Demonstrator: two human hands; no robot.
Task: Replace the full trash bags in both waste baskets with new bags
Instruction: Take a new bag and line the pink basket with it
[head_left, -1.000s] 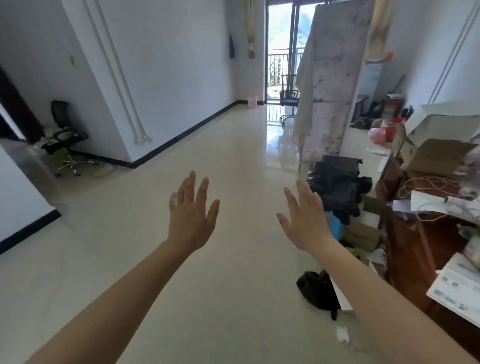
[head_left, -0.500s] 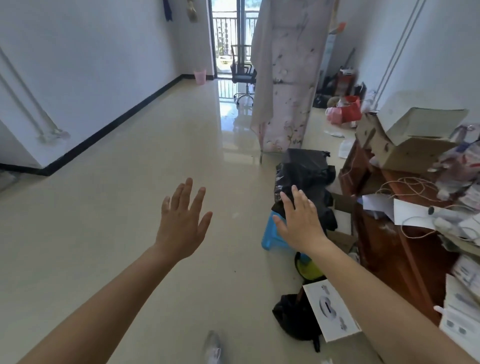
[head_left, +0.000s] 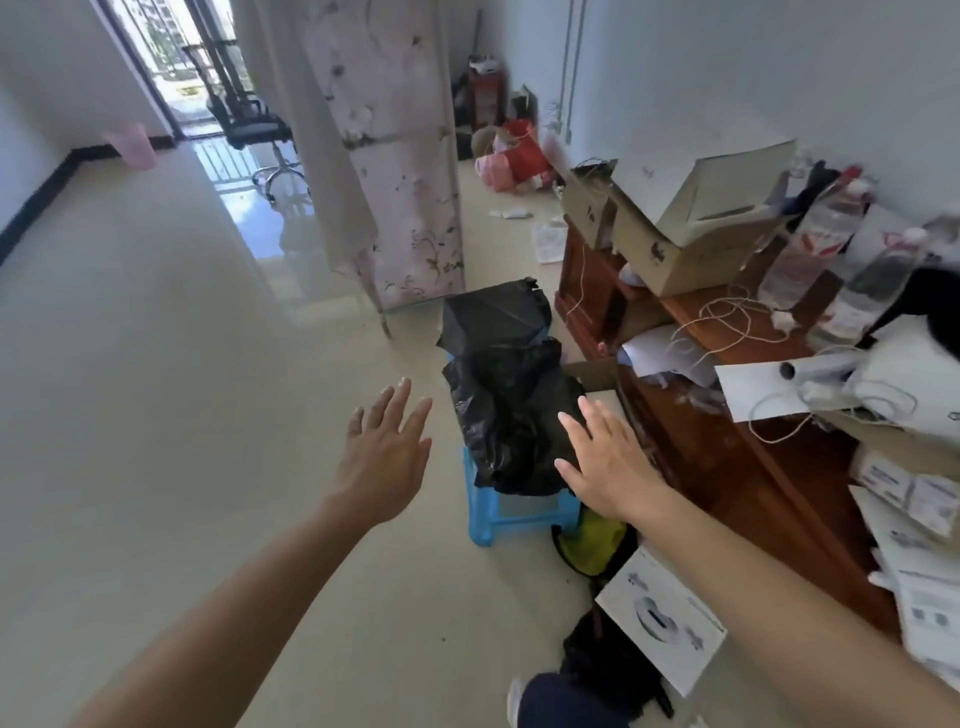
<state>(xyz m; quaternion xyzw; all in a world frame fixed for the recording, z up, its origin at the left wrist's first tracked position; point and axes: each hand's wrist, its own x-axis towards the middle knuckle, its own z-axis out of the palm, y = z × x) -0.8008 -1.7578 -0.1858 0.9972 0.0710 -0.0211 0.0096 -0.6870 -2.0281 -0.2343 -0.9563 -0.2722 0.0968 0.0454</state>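
A heap of black trash bags (head_left: 506, 395) lies on a small blue plastic stool (head_left: 493, 519) on the floor beside a wooden desk. My left hand (head_left: 387, 457) hovers left of the heap with fingers spread and holds nothing. My right hand (head_left: 605, 462) is stretched out flat over the heap's right edge, also holding nothing. A pink waste basket (head_left: 132, 145) stands far off against the back left wall near the balcony door.
The wooden desk (head_left: 727, 457) on the right is piled with cardboard boxes (head_left: 675, 218), bottles, cables and papers. A floral fabric wardrobe (head_left: 384, 156) stands behind the stool. A yellow-green bag (head_left: 592, 545), a white box (head_left: 660, 621) and another black bag lie on the floor near my feet.
The view has swung right and come closer to the stool. Both hands stay spread and now reach the black bag heap.
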